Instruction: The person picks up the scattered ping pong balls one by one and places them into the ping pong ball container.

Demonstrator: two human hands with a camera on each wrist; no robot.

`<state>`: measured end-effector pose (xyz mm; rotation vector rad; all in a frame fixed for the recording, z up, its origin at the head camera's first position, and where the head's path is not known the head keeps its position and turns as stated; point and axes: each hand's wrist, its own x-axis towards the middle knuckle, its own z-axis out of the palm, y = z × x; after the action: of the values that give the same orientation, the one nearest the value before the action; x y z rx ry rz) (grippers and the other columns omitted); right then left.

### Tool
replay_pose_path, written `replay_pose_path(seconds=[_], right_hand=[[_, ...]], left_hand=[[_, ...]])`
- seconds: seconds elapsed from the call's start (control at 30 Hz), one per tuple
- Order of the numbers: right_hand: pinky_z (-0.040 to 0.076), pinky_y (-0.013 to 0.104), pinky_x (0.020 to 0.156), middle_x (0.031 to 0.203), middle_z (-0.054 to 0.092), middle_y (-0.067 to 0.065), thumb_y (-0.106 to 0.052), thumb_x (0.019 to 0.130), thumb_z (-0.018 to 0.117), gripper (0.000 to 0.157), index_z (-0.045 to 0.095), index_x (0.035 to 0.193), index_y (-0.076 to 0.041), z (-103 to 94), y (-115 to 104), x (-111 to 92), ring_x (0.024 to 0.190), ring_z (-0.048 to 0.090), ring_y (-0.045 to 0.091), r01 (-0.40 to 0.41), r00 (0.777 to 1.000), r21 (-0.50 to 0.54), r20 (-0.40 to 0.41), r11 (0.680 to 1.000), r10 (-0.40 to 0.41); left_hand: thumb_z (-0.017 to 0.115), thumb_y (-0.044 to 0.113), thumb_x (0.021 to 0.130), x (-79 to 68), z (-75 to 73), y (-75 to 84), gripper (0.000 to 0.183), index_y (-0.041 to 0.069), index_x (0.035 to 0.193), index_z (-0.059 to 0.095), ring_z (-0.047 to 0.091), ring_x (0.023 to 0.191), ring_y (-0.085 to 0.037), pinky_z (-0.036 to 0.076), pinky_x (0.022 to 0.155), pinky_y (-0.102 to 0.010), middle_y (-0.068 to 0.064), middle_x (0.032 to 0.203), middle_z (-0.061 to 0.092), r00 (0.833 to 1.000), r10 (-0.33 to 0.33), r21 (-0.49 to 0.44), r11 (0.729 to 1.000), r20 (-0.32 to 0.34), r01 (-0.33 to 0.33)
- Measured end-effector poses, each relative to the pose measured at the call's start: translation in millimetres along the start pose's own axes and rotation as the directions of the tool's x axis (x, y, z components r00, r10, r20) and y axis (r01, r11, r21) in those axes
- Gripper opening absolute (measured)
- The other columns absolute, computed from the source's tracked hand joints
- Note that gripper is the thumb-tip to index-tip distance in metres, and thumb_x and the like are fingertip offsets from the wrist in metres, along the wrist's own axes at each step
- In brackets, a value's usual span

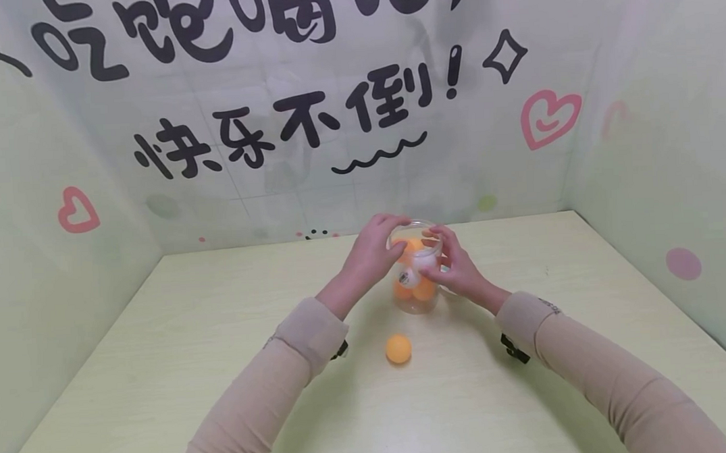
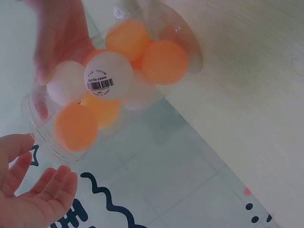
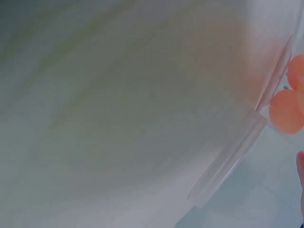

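A clear jar (image 1: 416,308) stands upright toward the back of the table, holding several orange and white table tennis balls. In the left wrist view, one white ball (image 2: 108,76) shows a printed barcode inside the jar. My right hand (image 1: 460,271) holds the jar around its right side, thumb toward the front. At the jar's upper left, my left hand (image 1: 370,250) has its thumb and fingers spread by the rim (image 2: 52,142), with nothing between them. A single orange ball (image 1: 398,348) lies on the table in front of the jar.
The pale wooden table (image 1: 221,314) meets a back wall (image 1: 265,210) with black lettering and pink hearts. Side walls close it in at left and right. In the right wrist view, a clear plastic edge (image 3: 230,159) crosses near the jar and orange balls (image 3: 287,111).
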<state>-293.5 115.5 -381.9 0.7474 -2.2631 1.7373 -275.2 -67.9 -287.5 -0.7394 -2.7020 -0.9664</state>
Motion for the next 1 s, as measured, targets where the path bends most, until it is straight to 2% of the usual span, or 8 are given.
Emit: replay_pose_path(seconds=[0.17,0.33,0.47,0.57,0.63,0.73,0.87,1.0], right_hand=[[0.035,0.055,0.099,0.139,0.031,0.023,0.006,0.081,0.062,0.066,0.022,0.133,-0.002,0.4,-1,0,0.128,0.034,0.040,-0.006,1.000,0.002,0.006,1.000,0.006],[0.035,0.055,0.099,0.139,0.031,0.023,0.006,0.081,0.063,0.067,0.022,0.133,-0.002,0.5,-2,0,0.128,0.035,0.040,-0.009,1.000,-0.005,0.004,1.000,0.009],[0.036,0.055,0.098,0.138,0.032,0.026,0.008,0.080,0.062,0.065,0.023,0.131,0.002,0.7,-9,0,0.127,0.035,0.042,-0.004,1.000,-0.021,-0.003,1.000,0.004],[0.036,0.058,0.096,0.137,0.031,0.031,0.011,0.079,0.060,0.063,0.022,0.129,0.006,1.9,-21,-3,0.126,0.034,0.045,0.011,1.000,-0.018,-0.004,1.000,-0.011],[0.035,0.059,0.096,0.135,0.030,0.033,0.013,0.079,0.059,0.062,0.022,0.128,0.009,2.7,-27,-5,0.125,0.034,0.047,0.022,1.000,-0.013,-0.003,1.000,-0.022],[0.036,0.058,0.096,0.135,0.030,0.032,0.013,0.079,0.059,0.062,0.021,0.129,0.008,2.7,-26,-5,0.125,0.034,0.047,0.018,1.000,-0.005,-0.002,1.000,-0.018],[0.037,0.056,0.097,0.137,0.032,0.027,0.010,0.080,0.061,0.064,0.022,0.131,0.003,1.1,-10,-2,0.127,0.035,0.043,0.011,1.000,-0.003,-0.004,1.000,-0.011],[0.036,0.056,0.097,0.138,0.033,0.024,0.007,0.079,0.062,0.065,0.023,0.131,0.001,1.0,0,-1,0.127,0.035,0.040,0.004,1.000,0.005,-0.006,1.000,-0.004]], left_hand=[[0.062,0.010,0.086,-4.6,-0.7,-0.4,0.021,0.008,0.107,0.060,0.051,0.108,-0.021,0.045,0.093,-0.033,-0.009,0.118,0.053,0.999,-0.012,0.019,1.000,-0.031,0.012],[0.063,0.016,0.086,-9.3,-1.6,-2.7,0.014,0.010,0.096,0.057,0.053,0.088,-0.018,0.049,0.074,-0.027,-0.005,0.099,0.055,1.000,-0.018,0.059,0.998,-0.010,0.018],[0.063,0.018,0.086,-14.1,0.7,-8.0,0.013,0.012,0.095,0.057,0.051,0.070,-0.016,0.044,0.058,-0.022,-0.001,0.083,0.056,0.998,0.042,0.084,0.995,0.055,-0.046],[0.062,0.019,0.086,-18.0,5.5,-13.4,0.009,0.013,0.092,0.058,0.050,0.064,-0.013,0.041,0.054,-0.020,0.002,0.075,0.057,0.984,0.122,0.093,0.986,0.129,-0.135],[0.062,0.018,0.086,-21.1,9.4,-16.9,0.006,0.014,0.089,0.061,0.051,0.064,-0.010,0.042,0.056,-0.019,0.004,0.074,0.059,0.964,0.171,0.091,0.977,0.202,-0.193],[0.063,0.020,0.086,-26.3,15.8,-22.1,0.005,0.015,0.088,0.064,0.052,0.068,-0.008,0.044,0.061,-0.019,0.007,0.075,0.060,0.920,0.195,0.091,0.967,0.341,-0.239],[0.066,0.024,0.084,-33.8,24.7,-29.2,0.018,0.016,0.100,0.065,0.054,0.078,-0.010,0.045,0.069,-0.022,0.006,0.086,0.061,0.840,0.123,0.120,0.969,0.529,-0.218],[0.069,0.026,0.082,-44.2,32.5,-35.2,0.029,0.017,0.108,0.062,0.055,0.092,-0.014,0.045,0.081,-0.027,0.002,0.102,0.061,0.768,0.047,0.132,0.977,0.638,-0.169]])
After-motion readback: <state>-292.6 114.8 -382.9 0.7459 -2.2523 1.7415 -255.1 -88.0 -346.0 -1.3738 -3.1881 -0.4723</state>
